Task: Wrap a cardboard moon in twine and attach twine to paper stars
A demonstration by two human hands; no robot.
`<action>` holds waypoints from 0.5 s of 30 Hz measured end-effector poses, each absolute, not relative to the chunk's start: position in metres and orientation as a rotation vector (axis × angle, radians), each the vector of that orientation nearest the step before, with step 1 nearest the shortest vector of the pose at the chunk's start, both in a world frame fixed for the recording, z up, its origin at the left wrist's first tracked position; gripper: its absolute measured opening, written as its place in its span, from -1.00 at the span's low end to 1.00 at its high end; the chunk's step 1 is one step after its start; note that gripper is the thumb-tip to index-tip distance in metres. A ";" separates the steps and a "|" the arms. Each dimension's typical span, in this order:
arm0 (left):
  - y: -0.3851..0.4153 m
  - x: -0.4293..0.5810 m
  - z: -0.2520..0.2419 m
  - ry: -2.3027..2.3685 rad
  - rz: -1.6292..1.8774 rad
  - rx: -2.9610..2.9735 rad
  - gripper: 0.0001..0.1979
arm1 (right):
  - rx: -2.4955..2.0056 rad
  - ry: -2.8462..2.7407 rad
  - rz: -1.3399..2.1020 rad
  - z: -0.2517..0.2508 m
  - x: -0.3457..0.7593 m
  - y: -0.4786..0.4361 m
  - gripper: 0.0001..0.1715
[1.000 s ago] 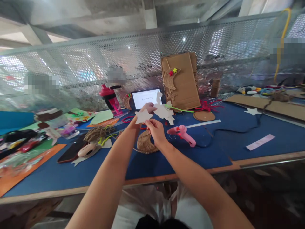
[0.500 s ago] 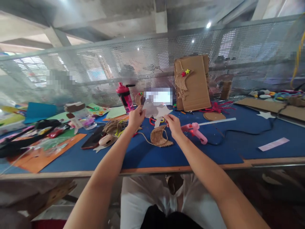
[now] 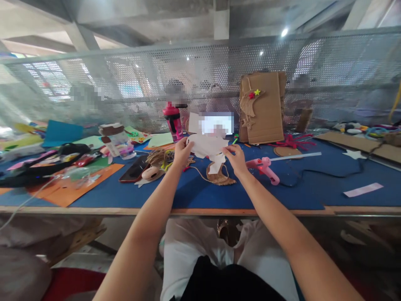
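Observation:
My left hand [image 3: 182, 152] and my right hand [image 3: 234, 159] both pinch a white cut-out shape [image 3: 208, 146] of paper or foam above the blue table top [image 3: 250, 200]. Its exact outline is hard to make out. Under my right hand, a twine-wrapped crescent [image 3: 220, 177] lies on the table. A pink hot glue gun [image 3: 263, 167] rests to the right of that hand. A bundle of brown twine [image 3: 156, 158] lies below and left of my left hand.
A cardboard panel [image 3: 261, 108] with a twine crescent stands behind, beside a blurred screen [image 3: 217, 123] and a pink bottle [image 3: 173, 119]. A phone [image 3: 134, 169] and craft papers lie left. Perforated metal mesh [image 3: 200, 71] runs behind the table's far edge.
The white star, held apart in my left hand a second ago, no longer shows separately. Both hands now share the white cut-out. My view has turned and shifted, so the table appears lower.

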State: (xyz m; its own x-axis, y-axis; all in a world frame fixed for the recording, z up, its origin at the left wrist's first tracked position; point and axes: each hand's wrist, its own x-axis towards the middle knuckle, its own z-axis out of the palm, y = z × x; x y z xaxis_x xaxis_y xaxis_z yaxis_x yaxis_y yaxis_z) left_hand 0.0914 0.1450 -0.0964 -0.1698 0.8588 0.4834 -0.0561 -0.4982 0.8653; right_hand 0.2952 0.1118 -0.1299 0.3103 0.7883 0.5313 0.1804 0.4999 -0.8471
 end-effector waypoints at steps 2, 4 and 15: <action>0.141 0.098 -0.098 0.875 1.693 1.390 -0.85 | -1.028 -1.203 0.489 -0.131 0.296 0.113 -0.57; 0.138 0.104 -0.099 0.779 1.649 1.324 -0.81 | -1.008 -1.182 0.579 -0.133 0.296 0.113 -0.58; 0.127 0.123 -0.111 0.601 1.425 1.037 -0.47 | -0.881 -1.098 0.688 -0.130 0.290 0.106 -0.64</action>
State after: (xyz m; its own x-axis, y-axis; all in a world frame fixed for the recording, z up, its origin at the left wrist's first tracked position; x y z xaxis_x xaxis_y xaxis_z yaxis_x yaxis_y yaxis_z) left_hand 0.1231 0.1273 -0.1110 0.1125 0.9644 0.2392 -0.5017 -0.1526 0.8515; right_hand 0.2901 0.1061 -0.1302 0.3188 0.8313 0.4553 -0.0463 0.4934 -0.8686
